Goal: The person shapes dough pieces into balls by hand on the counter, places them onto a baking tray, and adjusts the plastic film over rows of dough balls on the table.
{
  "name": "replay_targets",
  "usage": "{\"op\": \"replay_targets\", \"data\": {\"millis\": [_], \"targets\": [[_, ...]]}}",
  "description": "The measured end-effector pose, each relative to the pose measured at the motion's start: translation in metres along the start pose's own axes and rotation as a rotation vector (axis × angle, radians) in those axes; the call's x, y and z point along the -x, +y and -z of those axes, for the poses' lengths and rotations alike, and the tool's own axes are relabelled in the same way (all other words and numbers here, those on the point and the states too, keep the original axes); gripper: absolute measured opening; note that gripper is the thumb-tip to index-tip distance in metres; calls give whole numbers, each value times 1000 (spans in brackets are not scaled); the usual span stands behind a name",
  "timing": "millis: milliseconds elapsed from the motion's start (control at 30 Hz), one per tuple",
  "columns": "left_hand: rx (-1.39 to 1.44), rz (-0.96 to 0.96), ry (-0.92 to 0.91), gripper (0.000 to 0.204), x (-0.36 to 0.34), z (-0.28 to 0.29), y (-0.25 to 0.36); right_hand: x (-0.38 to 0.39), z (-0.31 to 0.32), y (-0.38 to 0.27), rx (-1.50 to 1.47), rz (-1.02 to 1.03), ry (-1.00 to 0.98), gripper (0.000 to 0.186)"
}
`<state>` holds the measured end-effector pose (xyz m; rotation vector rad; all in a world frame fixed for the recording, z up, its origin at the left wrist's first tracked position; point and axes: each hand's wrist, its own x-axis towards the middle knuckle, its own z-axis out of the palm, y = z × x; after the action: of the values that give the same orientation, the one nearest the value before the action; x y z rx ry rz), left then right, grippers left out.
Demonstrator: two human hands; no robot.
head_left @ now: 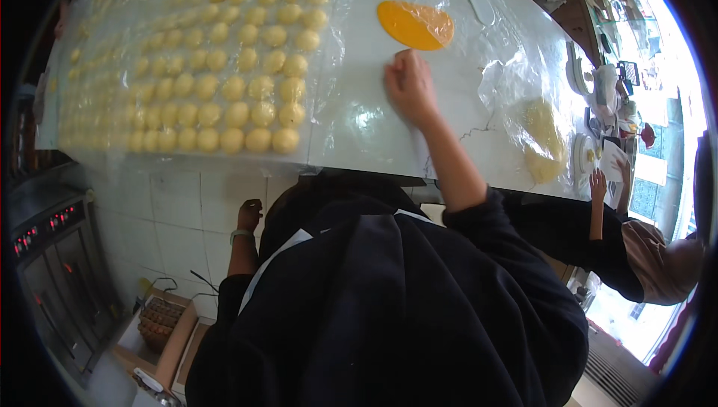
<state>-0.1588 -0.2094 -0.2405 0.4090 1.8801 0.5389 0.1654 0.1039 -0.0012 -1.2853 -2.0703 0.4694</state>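
Note:
My right hand (411, 89) is closed in a fist on the white table (366, 134), and nothing shows in it. Just beyond its knuckles lies a flat, rounded orange dough scraper (404, 24), part of it under clear plastic film. My left hand (250, 214) hangs low beside my body, away from the table; in the shadow its fingers are hard to make out. To the left, rows of pale yellow dough balls (236, 114) sit beneath a clear plastic sheet (320, 104). On the right, a larger yellow dough mass (544, 142) lies under crumpled film.
White scales (582, 154) stand along the table's right end, where a co-worker's hands (598, 184) reach in. A white scraper (480, 6) lies at the far side. An oven (56, 265) with lit red displays and an open cardboard box (176, 332) are at lower left.

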Motion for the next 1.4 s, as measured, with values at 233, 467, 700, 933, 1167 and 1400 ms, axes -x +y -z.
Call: {"op": "replay_targets", "data": {"millis": [233, 467, 700, 933, 1167, 1400], "targets": [[-6, -48, -7, 29, -1, -6, -6, 63, 29, 45, -117, 15, -39, 21], [-75, -83, -47, 29, -18, 4, -36, 28, -4, -18, -60, 41, -74, 16], [-92, -105, -39, 24, -10, -10, 17, 76, 49, -8, -338, -261, 8, 48], [-121, -88, -90, 30, -17, -5, -2, 55, 12, 10, -730, -110, 50, 40], [-282, -464, -110, 26, -9, 6, -50, 39, 41, 24, 76, -28, -29, 22], [-321, -148, -90, 24, -13, 4, -43, 80, 12, -32, -171, -113, 9, 45]]}}
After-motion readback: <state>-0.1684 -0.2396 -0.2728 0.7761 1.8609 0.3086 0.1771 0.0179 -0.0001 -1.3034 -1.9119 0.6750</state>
